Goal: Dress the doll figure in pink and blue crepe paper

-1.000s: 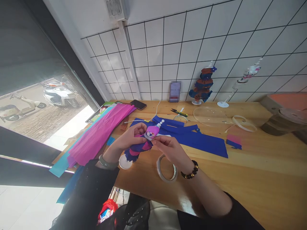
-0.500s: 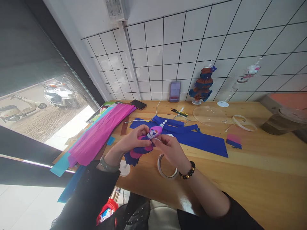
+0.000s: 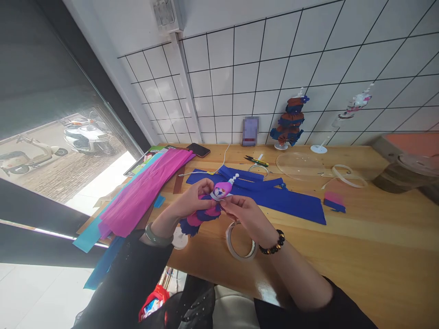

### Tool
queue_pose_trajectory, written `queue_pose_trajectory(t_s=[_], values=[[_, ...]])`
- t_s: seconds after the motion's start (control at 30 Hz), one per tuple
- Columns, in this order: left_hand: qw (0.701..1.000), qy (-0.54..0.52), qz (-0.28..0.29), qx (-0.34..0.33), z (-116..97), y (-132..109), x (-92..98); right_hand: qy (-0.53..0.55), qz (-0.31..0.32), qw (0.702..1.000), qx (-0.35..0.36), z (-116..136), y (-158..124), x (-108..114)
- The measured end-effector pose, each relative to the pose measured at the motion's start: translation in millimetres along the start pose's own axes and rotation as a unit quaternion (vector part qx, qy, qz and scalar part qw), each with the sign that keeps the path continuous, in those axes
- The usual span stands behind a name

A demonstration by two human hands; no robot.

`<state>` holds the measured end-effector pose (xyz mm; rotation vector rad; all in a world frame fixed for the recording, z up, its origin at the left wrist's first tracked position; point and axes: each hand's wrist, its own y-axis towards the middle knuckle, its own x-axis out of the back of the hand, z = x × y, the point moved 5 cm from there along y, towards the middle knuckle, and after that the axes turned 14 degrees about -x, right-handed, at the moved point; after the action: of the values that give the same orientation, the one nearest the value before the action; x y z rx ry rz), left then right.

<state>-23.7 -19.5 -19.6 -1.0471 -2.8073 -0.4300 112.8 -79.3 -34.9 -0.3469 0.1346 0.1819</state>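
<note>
Pink-and-blue crepe-paper figure [image 3: 207,209] on a white stand is held tilted between both hands, over the near part of the wooden bench [image 3: 360,246]. Left hand [image 3: 190,201] has its grip closed around the figure's middle. Right hand [image 3: 245,214] pinches the pink head with its fingertips, near a clear tape ring [image 3: 240,241].

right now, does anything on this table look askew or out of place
The pink paper stack and the teal sheet under it hang past the left edge of the table. At the back, the decorated stick leans far off its white base. The left hand and right hand grip the paper figure.
</note>
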Motion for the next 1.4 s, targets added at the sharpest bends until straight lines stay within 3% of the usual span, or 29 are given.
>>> queue_pose_trajectory(t_s=[0.37, 0.73, 0.97, 1.1, 1.23, 1.4], values=[[0.979, -0.196, -0.017, 0.057, 7.9, -1.8, -4.1, 0.006, -0.05, 0.998, 0.038, 3.9, -1.7, 7.6], [0.969, -0.239, -0.008, 0.056, 13.0, 1.5, -9.7, -0.011, -0.091, 0.995, 0.039, 0.4, 2.6, 14.0], [0.972, -0.229, 0.01, 0.053, 6.8, 1.7, -14.6, -0.007, -0.066, 0.998, 0.008, 4.6, 4.7, 15.8], [0.983, -0.175, 0.037, 0.032, 3.0, 2.8, -12.1, -0.014, -0.073, 0.997, 0.011, 2.9, 5.6, 16.6], [0.996, -0.029, 0.085, -0.001, -7.9, 2.6, -9.2, -0.025, -0.095, 0.995, 0.031, 0.1, 7.2, 19.5], [0.971, 0.195, 0.129, -0.05, -31.8, -4.9, -18.8, -0.071, -0.105, 0.99, 0.062, -1.1, -1.5, 29.4]])
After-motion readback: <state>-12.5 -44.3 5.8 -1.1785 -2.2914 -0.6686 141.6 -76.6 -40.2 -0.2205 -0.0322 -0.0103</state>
